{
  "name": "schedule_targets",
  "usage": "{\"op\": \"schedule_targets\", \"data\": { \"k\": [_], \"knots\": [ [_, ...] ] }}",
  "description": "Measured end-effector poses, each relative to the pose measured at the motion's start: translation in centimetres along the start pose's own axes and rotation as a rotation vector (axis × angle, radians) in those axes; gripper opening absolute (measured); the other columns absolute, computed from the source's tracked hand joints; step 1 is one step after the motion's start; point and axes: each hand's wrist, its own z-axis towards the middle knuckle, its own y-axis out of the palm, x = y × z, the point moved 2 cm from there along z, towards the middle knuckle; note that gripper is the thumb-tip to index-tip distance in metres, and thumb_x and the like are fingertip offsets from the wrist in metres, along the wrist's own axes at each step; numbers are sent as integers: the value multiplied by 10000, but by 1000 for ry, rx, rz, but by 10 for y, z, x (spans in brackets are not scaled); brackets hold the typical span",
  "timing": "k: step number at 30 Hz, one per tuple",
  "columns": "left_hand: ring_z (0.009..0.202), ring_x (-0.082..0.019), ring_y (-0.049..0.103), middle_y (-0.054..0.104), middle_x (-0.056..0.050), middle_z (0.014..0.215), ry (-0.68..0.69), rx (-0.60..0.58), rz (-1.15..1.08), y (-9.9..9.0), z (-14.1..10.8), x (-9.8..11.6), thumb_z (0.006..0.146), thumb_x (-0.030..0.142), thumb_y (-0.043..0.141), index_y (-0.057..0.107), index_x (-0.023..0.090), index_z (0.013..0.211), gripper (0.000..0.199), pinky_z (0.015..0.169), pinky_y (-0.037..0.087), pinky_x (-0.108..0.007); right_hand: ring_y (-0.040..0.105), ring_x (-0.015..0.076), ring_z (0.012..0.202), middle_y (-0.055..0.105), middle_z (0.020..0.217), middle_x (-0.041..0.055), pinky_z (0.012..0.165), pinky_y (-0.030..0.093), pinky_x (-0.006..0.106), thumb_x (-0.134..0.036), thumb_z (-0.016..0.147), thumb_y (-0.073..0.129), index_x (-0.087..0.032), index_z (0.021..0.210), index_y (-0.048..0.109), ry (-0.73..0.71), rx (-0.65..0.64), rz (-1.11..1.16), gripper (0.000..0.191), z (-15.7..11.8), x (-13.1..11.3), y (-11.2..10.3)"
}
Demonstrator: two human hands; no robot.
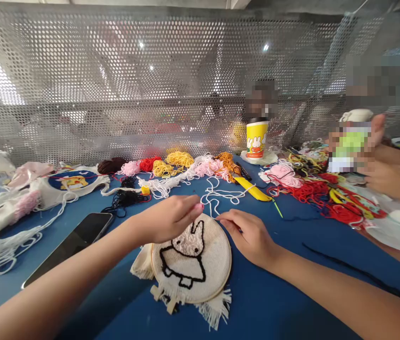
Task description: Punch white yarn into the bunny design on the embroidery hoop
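Note:
A round embroidery hoop with cream cloth lies on the blue table, showing a rabbit outlined in black yarn with a pale pink, looped face. Over its upper left part is my left hand, fingers pinched together around a small pink-tipped thing at the fingertips that I cannot make out. My right hand rests at the hoop's upper right edge, thumb and forefinger pinched near the end of a white yarn. That yarn trails in loose loops on the table behind the hoop.
A black phone lies left, beside white yarn. Colored yarn piles line the back. A yellow cup, a yellow cutter and red yarn are farther right. Another person's hands hold a blurred object.

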Motion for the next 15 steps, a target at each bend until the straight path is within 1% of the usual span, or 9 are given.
{"op": "schedule_targets", "data": {
  "k": [2, 3, 5, 7, 9, 11, 13, 15],
  "knots": [
    [535, -96, 337, 374, 27, 603, -32, 125, -151, -10, -2, 0, 860, 287, 253, 363, 173, 653, 261, 518, 313, -235, 545, 115, 597, 576, 650, 27, 545, 437, 226, -151, 827, 384, -163, 774, 527, 11, 7, 14, 152, 1, 1, -1],
    [544, -98, 348, 374, 22, 608, -37, 194, -283, -14, -2, 0, 861, 301, 247, 367, 173, 648, 276, 514, 323, -235, 547, 115, 601, 576, 653, 26, 549, 441, 226, -153, 830, 379, -169, 771, 525, 12, 9, 22, 158, 3, 0, -3],
    [536, -94, 373, 361, 22, 599, -27, 357, -641, -22, -3, 1, 866, 318, 223, 370, 174, 638, 307, 496, 341, -229, 553, 118, 616, 575, 656, 27, 566, 448, 230, -160, 836, 364, -176, 764, 522, 12, 17, 33, 174, 9, -2, -7],
    [502, -83, 392, 339, 30, 577, -31, 522, -1002, -27, -2, 0, 872, 296, 217, 373, 175, 637, 308, 479, 354, -222, 561, 126, 648, 583, 672, 37, 591, 452, 237, -173, 839, 355, -176, 756, 524, 19, 30, 40, 189, 18, -8, -12],
    [494, -74, 414, 344, 30, 575, -75, 672, -1253, -31, -1, -3, 874, 234, 225, 385, 171, 651, 281, 504, 376, -222, 564, 127, 653, 595, 684, 43, 583, 449, 234, -207, 837, 366, -172, 741, 533, 43, 19, 55, 196, 30, -18, -16],
    [513, -67, 444, 378, 23, 589, -132, 787, -1410, -34, 0, -8, 869, 173, 229, 390, 163, 653, 269, 548, 399, -222, 537, 107, 551, 589, 632, 23, 501, 423, 216, -270, 816, 414, -169, 709, 545, 89, -55, 76, 197, 43, -29, -16],
    [532, -63, 468, 400, 17, 601, -181, 886, -1516, -36, 1, -14, 859, 138, 239, 389, 156, 648, 260, 590, 417, -222, 455, 79, 429, 543, 529, -12, 413, 357, 200, -322, 769, 487, -163, 689, 564, 138, -136, 51, 193, 55, -39, -13],
    [555, -66, 490, 415, 10, 611, -226, 980, -1586, -39, 0, -19, 849, 120, 251, 390, 149, 641, 251, 628, 434, -226, 398, 65, 392, 493, 467, -34, 390, 305, 194, -316, 732, 536, -159, 681, 585, 160, -170, 0, 172, 67, -46, -9]
  ]
}}
